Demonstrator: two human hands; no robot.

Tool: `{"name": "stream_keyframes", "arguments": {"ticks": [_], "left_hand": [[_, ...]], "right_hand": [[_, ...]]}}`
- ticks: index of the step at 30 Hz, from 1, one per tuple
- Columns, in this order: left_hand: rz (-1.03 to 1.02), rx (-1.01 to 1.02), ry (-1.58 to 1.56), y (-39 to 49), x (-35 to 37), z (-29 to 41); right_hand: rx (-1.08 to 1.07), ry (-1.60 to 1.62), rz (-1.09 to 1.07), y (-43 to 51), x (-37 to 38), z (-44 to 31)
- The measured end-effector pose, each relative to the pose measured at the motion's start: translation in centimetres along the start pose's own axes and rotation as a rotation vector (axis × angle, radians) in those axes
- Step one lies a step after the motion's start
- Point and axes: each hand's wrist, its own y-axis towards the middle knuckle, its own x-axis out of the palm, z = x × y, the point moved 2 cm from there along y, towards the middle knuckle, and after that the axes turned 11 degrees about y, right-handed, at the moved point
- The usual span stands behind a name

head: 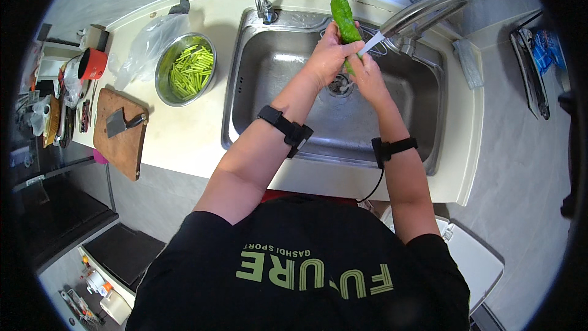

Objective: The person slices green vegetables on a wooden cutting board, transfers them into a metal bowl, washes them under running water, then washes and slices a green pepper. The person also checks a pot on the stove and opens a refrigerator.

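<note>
Over the steel sink (pixel 294 119), both hands grip a long, bumpy green gourd (pixel 341 7), which looks like a bitter melon. My left hand (pixel 330 53) wraps around its middle, thumb across it. Close beside it, my right hand (pixel 367 76) holds the lower end, partly covering it. Water runs from the large curved faucet (pixel 427 9) right by my right fingers and the gourd. The far tip of the gourd points up past the sink's back rim. Below my hands lies the drain (pixel 340 86).
Left of the sink stands a metal bowl (pixel 158 73) of cut green stalks, near a clear plastic bag (pixel 154 39). A cleaver (pixel 120 123) rests on a wooden cutting board (pixel 117 149) overhanging the counter's front edge. A smaller faucet (pixel 262 2) rises at the sink's back left.
</note>
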Motion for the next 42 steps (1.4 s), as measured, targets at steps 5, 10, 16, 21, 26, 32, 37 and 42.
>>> {"name": "stream_keyframes", "arguments": {"ticks": [5,10,16,21,26,32,37,42], "left_hand": [[0.081,-0.066,-0.066,0.0,0.1,-0.6],[0.131,0.054,-0.187,0.0,0.0,-0.9],[0.176,0.011,-0.268,-0.3,1.0,-1.5],[0.142,0.019,-0.262,-0.5,1.1,-2.2],[0.225,0.088,-0.238,0.0,1.9,-2.9],[0.258,0.004,-0.28,-0.2,2.8,-3.6],[0.202,-0.162,-0.513,-0.9,1.7,-4.3],[0.278,-0.14,-0.594,-1.3,0.2,-4.1]], "right_hand": [[-0.373,-0.366,0.157,0.3,-0.5,-1.4],[0.026,0.15,0.176,-0.4,0.1,-0.1],[-0.378,-0.77,0.418,0.2,0.5,-0.2],[-0.121,-0.233,0.252,1.0,0.0,-1.1],[-0.163,-0.024,0.357,-0.5,0.8,-2.2],[-0.052,0.066,0.39,0.0,-0.9,-0.1],[0.065,0.145,0.391,-0.3,-2.2,-1.3],[-0.265,-0.519,0.244,-1.5,-0.1,-4.5]]}}
